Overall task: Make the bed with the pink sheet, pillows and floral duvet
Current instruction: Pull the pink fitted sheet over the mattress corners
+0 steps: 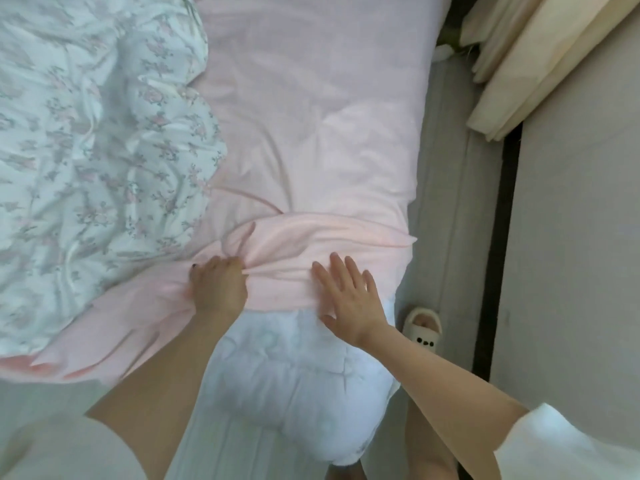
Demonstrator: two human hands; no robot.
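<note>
My left hand [217, 289] has its fingers curled into a bunched fold of the pink sheet [311, 140], gripping the cloth near the foot end of the bed. My right hand [349, 299] lies flat just beside it, fingers spread and straight, pressing on the sheet's turned-back edge where it meets the white quilted mattress pad [294, 368]. The sheet is pulled back there, so the pad shows bare below both wrists. Further up, the sheet covers the mattress with soft creases running from the gripped fold. The floral duvet [97, 133] sits crumpled in a heap on the left side of the bed, overlapping the sheet. I can't make out any pillows from here. To the right of the bed I see grey floor [571, 237], a foot in a cream slipper [422, 327] close to the mattress corner, and pale curtains [540, 57] hanging at the upper right. White sleeves [568, 445] frame the lower corners.
</note>
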